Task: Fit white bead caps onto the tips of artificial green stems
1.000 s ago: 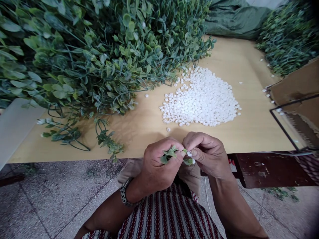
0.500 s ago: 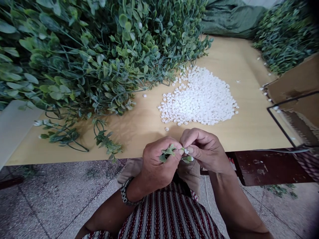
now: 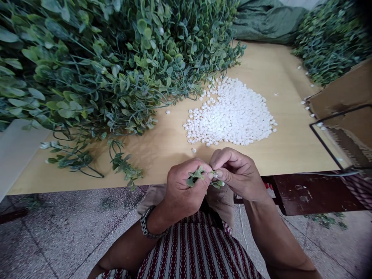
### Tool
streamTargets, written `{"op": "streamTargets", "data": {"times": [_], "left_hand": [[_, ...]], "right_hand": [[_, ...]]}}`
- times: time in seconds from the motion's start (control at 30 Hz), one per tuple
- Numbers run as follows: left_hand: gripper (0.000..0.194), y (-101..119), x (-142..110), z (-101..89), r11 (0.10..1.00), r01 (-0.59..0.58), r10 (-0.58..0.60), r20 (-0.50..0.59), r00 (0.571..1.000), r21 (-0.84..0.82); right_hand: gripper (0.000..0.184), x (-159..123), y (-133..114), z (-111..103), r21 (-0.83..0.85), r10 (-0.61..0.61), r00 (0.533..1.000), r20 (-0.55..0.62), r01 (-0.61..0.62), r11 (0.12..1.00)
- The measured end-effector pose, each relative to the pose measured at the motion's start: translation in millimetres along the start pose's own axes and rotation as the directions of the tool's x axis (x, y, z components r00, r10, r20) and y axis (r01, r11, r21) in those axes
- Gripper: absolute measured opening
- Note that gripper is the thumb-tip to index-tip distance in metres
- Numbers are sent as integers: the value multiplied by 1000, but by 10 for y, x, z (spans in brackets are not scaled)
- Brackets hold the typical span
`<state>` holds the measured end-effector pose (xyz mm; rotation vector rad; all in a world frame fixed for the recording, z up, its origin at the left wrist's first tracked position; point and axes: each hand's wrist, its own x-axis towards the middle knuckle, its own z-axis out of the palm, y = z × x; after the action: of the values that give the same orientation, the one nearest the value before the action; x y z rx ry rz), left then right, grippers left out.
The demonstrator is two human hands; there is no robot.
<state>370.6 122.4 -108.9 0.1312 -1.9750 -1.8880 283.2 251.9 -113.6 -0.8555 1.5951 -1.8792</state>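
Observation:
My left hand (image 3: 187, 186) is closed around a small green leafy sprig (image 3: 195, 176), whose leaves show between thumb and fingers. Pressed close beside it, my right hand (image 3: 236, 170) pinches with thumb and forefinger at a tiny white piece (image 3: 215, 175) at the sprig's tip. The fingertips of both hands meet there and partly hide it. Just beyond my hands, a heap of small white beads (image 3: 232, 116) lies on the table, with one loose bead (image 3: 193, 150) nearest my fingers.
A large pile of artificial greenery (image 3: 116, 66) covers the table's (image 3: 162, 155) left and back. Two loose sprigs (image 3: 124, 164) lie near the front edge. At right stand a cardboard box (image 3: 343, 93), a black wire frame (image 3: 325, 143) and more greenery (image 3: 328, 42). A green sack (image 3: 267, 21) lies behind.
Both hands stay in nearly the same place. The white piece at the sprig's tip has shifted slightly between the fingertips, and the view has moved a little.

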Motion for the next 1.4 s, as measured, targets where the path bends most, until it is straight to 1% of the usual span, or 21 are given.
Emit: {"op": "streamTargets", "data": {"times": [0.1, 0.17, 0.2, 0.3, 0.4, 0.5, 0.57, 0.63, 0.7, 0.77, 0.83, 0.9, 0.97, 1.03, 1.1, 1.13, 1.17, 1.23, 1.33, 1.37, 1.4], "left_hand": [[10, 32, 26, -23, 999, 19, -21, 48, 999, 29], [6, 59, 37, -36, 997, 48, -53, 107, 993, 55], [7, 72, 40, -41, 996, 56, -64, 132, 989, 65], [16, 92, 39, -50, 996, 58, -69, 186, 980, 60], [14, 74, 25, -53, 998, 68, -70, 215, 974, 17], [7, 34, 0, -51, 997, 57, -45, 189, 981, -57], [8, 12, -17, -46, 996, -4, 18, 151, 988, -92], [6, 0, -35, -39, 994, -66, 75, 104, 992, -83], [16, -2, -50, -33, 994, -99, 102, 64, 993, -54], [24, 4, -61, -30, 989, -147, 149, 60, 987, -26], [20, 13, -71, -36, 982, -190, 188, 77, 979, 7], [14, 22, -84, -51, 983, -179, 175, 77, 981, 43], [12, 28, -102, -77, 989, -131, 128, 54, 990, 68], [12, 28, -119, -112, 994, -95, 95, 7, 995, 61], [13, 23, -126, -152, 996, -83, 85, -73, 994, 25], [13, 17, -125, -171, 996, -86, 86, -114, 990, 4], [13, 11, -121, -190, 996, -88, 85, -146, 986, -11], [12, -1, -110, -221, 996, -90, 86, -173, 981, -15], [12, -14, -94, -245, 996, -91, 90, -166, 982, 5], [12, -15, -90, -248, 995, -95, 95, -165, 982, 8], [12, -15, -86, -249, 995, -101, 101, -167, 981, 8]], "right_hand": [[2, -28, -51, 1, -155, -41, 996, -84, 28, 987], [4, -30, -120, 4, -289, -145, 981, -132, 101, 952], [7, -24, -161, 9, -345, -208, 970, -127, 153, 926], [10, 8, -268, 43, -453, -342, 940, -6, 302, 839], [7, 26, -296, 82, -536, -354, 931, 91, 345, 770], [9, 3, -245, 102, -579, -354, 932, 81, 333, 744], [9, -30, -198, 110, -609, -387, 920, 68, 345, 714], [10, -62, -163, 117, -660, -452, 889, 74, 384, 646], [10, -85, -146, 124, -705, -517, 851, 94, 423, 569], [10, -97, -140, 133, -740, -561, 820, 115, 448, 502], [9, -101, -139, 147, -769, -581, 801, 143, 459, 445], [9, -95, -142, 160, -783, -589, 791, 167, 469, 408], [8, -68, -150, 162, -753, -566, 806, 173, 479, 450], [9, -5, -162, 146, -680, -536, 829, 161, 487, 548], [10, 99, -170, 120, -669, -475, 870, 130, 431, 605], [11, 161, -168, 111, -702, -432, 894, 119, 384, 600], [11, 224, -163, 107, -755, -378, 919, 114, 327, 568], [14, 336, -138, 124, -867, -250, 961, 122, 226, 445], [19, 419, -88, 190, -964, -143, 980, 140, 168, 207], [20, 422, -75, 209, -975, -135, 980, 144, 163, 148], [21, 414, -67, 223, -979, -132, 980, 149, 165, 118]]}}
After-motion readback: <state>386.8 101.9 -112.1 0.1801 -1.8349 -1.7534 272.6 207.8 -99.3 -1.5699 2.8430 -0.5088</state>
